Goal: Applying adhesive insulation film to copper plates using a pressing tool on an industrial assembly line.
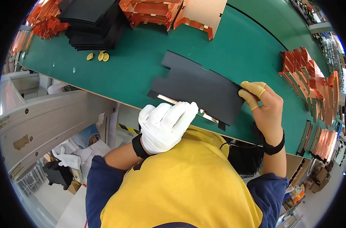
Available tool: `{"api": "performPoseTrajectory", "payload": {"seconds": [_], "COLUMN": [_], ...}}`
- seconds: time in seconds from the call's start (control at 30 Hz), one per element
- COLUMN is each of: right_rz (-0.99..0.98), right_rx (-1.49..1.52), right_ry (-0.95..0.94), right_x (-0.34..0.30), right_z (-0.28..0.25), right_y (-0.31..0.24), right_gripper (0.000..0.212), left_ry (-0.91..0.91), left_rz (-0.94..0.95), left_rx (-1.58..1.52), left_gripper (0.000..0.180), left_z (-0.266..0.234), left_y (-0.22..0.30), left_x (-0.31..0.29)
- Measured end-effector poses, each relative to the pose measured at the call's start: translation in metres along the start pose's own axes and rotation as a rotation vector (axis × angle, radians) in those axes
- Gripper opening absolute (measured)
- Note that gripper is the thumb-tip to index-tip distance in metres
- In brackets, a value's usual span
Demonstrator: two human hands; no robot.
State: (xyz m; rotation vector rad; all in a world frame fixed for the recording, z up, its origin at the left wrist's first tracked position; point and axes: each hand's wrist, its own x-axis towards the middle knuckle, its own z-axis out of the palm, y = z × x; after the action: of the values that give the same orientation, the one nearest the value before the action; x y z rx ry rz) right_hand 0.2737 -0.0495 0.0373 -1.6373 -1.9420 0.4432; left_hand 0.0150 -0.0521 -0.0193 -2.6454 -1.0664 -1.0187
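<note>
A flat black sheet (197,85) with notched, cut-out edges lies on the green table in front of me. Along its near edge show copper-coloured strips (167,99). My left hand (167,123), in a white glove, has its fingers pressed together at the middle of that near edge; the fingertips' underside is hidden. At the sheet's far right corner, my right hand (262,100) pinches it between thumb and fingers, which wear yellow finger cots (252,89). Black bands circle both wrists.
A stack of black sheets (95,26) stands at the far left, with several loose yellow finger cots (103,56) before it. Orange-copper bent panels (152,13) line the back; more copper panels (311,81) stand on the right. The table's near edge (127,104) runs just before my body.
</note>
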Motion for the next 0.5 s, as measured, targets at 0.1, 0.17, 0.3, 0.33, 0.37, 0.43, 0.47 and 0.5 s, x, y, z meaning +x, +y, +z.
{"api": "performPoseTrajectory", "payload": {"seconds": [0.1,0.17,0.3,0.33,0.37,0.43,0.47,0.5], "right_rz": [0.009,-0.023,-0.12,-0.116,-0.132,-0.166,-0.164,-0.173], "right_rx": [0.037,0.065,0.06,0.063,0.06,0.055,0.057,0.056], "right_ry": [-0.042,-0.073,-0.065,-0.066,-0.063,-0.057,-0.058,-0.059], "right_x": [-0.001,-0.002,-0.002,-0.003,-0.003,-0.003,-0.003,-0.003], "right_z": [0.0,0.0,0.003,0.004,0.004,0.006,0.006,0.006], "right_y": [0.003,0.007,0.012,0.013,0.014,0.014,0.015,0.017], "right_gripper": [0.019,0.02,0.022,0.022,0.022,0.023,0.023,0.024], "left_ry": [-0.057,-0.088,-0.108,-0.118,-0.127,-0.14,-0.142,-0.144], "left_rz": [-0.017,-0.024,0.012,0.0,-0.012,-0.025,-0.03,-0.036], "left_rx": [-0.022,-0.035,-0.039,-0.031,-0.023,-0.014,-0.034,-0.054], "left_gripper": [0.034,0.037,0.03,0.03,0.029,0.029,0.029,0.03], "left_z": [-0.001,-0.001,-0.002,-0.002,-0.003,-0.002,-0.002,-0.001], "left_y": [0.001,0.0,-0.002,-0.001,0.0,0.001,0.001,0.0], "left_x": [0.008,0.011,0.014,0.014,0.014,0.014,0.015,0.016]}}
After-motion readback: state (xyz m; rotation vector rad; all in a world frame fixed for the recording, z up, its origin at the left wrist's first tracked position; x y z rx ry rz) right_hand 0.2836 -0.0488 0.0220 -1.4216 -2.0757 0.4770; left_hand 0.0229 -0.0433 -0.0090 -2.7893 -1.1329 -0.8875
